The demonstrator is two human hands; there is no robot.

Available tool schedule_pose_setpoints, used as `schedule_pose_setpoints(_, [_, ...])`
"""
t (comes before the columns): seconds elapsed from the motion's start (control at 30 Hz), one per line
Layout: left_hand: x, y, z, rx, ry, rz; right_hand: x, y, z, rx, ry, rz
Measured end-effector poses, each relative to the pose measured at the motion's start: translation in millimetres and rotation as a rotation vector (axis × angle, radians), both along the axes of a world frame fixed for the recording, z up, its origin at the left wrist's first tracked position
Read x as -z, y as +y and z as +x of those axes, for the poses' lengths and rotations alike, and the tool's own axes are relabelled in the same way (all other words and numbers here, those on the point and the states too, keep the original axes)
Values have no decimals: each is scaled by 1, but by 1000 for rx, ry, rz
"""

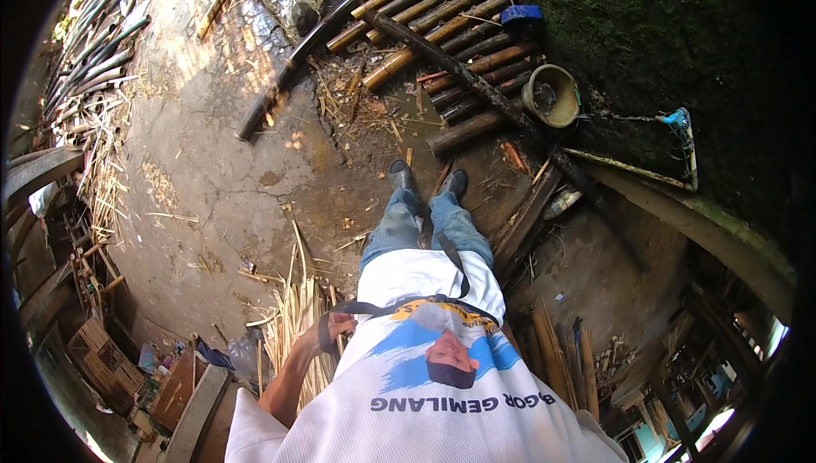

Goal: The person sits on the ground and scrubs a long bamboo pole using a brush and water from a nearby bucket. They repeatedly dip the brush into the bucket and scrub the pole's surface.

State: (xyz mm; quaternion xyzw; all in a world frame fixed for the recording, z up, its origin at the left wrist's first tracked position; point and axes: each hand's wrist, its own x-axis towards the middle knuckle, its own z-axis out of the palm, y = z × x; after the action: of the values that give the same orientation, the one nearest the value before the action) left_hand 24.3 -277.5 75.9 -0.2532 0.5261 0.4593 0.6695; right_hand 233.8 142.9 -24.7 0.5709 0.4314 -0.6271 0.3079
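At my left hip, my left hand (pixel 342 324) is closed with its fingers curled. A black strap (pixel 364 308) runs across the back of this hand and wrist and along my waist. Its other part hangs in a loop over a white cloth (pixel 416 280) tied round my waist. The fingers partly hide what they grip, which appears to be the strap. My right hand is out of sight beside my body. Next to my left forearm lies a bundle of pale split bamboo strips (pixel 297 318).
Dark bamboo poles (pixel 459 29) lie in a row ahead, with one pole (pixel 293 72) slanting left. A bucket (pixel 551 96) and a blue block (pixel 521 15) stand by the mossy wall (pixel 646 29). More bamboo (pixel 102 46) is stacked far left. Scraps litter the wet floor (pixel 212 199).
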Motion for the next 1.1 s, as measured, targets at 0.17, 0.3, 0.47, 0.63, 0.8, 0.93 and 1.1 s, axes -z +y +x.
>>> schedule_pose_setpoints(0.17, [-17, 15, 4, -238, -116, -45, -15, 9, 13, -11, -14, 3])
schedule_pose_setpoints(0.3, [-21, 11, 6, -274, -120, 4, -28, 15, 22, -18, -37, -12])
schedule_pose_setpoints(0.47, [-14, 2, 0, -182, -121, 127, -30, 18, 29, -16, -52, -7])
schedule_pose_setpoints(0.63, [-45, 11, -9, -279, -222, 85, -29, 20, 24, -26, -50, 7])
schedule_pose_setpoints(0.8, [-43, -1, -15, -206, -212, 134, -36, 22, 26, -32, -61, 30])
schedule_pose_setpoints(0.93, [-3, -25, -42, 100, -169, 342, -48, 33, 36, -47, -119, 41])
schedule_pose_setpoints(1.1, [88, -40, -127, 151, -64, 521, -41, 70, -10, -285, -206, 127])
